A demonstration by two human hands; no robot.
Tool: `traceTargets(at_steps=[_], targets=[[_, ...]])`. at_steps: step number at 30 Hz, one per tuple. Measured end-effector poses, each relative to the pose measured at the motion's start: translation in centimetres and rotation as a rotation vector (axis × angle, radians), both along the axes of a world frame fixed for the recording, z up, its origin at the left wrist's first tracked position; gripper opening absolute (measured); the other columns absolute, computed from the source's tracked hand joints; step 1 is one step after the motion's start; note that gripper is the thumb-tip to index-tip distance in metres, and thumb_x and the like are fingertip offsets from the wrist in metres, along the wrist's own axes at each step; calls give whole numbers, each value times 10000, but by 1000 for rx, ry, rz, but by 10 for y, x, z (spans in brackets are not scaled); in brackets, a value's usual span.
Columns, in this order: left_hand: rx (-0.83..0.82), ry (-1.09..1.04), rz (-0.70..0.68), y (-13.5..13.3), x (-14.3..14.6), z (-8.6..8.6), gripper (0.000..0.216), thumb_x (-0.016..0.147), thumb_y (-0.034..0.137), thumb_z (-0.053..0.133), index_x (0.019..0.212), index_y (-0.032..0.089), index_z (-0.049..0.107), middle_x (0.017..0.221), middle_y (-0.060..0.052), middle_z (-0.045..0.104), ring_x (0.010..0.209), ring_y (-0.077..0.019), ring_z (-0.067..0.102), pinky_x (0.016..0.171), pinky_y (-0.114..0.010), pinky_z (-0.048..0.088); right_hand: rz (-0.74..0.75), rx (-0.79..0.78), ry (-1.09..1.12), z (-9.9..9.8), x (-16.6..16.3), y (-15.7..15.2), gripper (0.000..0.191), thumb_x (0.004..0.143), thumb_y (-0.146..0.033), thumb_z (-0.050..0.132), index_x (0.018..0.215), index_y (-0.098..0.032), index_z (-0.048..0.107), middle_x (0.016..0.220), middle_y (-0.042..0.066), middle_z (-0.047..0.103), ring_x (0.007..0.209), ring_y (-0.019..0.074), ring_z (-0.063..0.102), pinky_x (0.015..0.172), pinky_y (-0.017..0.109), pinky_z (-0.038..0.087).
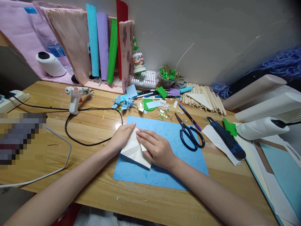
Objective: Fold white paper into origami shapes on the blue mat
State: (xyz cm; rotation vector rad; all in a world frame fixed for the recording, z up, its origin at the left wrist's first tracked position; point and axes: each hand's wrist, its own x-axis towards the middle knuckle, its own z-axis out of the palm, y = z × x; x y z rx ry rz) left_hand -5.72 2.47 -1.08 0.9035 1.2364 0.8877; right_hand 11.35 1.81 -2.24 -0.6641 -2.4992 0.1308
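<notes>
A folded white paper (134, 150) lies on a blue sheet (164, 169) in the middle of the wooden desk (98, 191). My left hand (121, 135) rests on the paper's left side, fingers pressed together along its upper edge. My right hand (157, 147) lies over the paper's right part, its fingers stretched flat and pressing the fold down. The fingertips of both hands meet near the paper's top corner.
Black scissors (191, 133) and a dark utility knife (227, 138) lie right of the blue sheet. A white glue gun (76, 97) with a black cord stands at the left. Paper scraps, wooden sticks (204, 95), markers and coloured paper rolls line the back wall.
</notes>
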Motion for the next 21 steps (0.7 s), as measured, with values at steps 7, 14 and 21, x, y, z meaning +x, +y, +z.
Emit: traceTargets(at_steps=[7, 14, 21], targets=[[5, -7, -32, -2, 1, 2, 390, 722, 460, 566, 824, 101, 676, 601, -40, 646, 561, -149, 550, 507, -219, 390, 23, 9, 50, -1, 1, 2, 343, 812, -204, 461, 1109, -62, 560, 1169, 132, 578, 1106, 238, 487, 920, 361, 453], [21, -45, -52, -4, 0, 2, 344, 726, 423, 576, 820, 110, 681, 635, -36, 661, 549, -131, 540, 496, -202, 369, 44, 14, 56, -2, 2, 3, 348, 827, -215, 455, 1094, -24, 570, 1158, 152, 581, 1087, 254, 494, 904, 371, 461], [-12, -96, -84, -3, -3, 1, 344, 720, 411, 590, 841, 102, 676, 626, -34, 660, 600, -138, 568, 545, -206, 405, 71, 27, 56, -6, 2, 4, 377, 855, -277, 425, 1108, -32, 561, 1156, 146, 583, 1076, 259, 485, 884, 384, 471]])
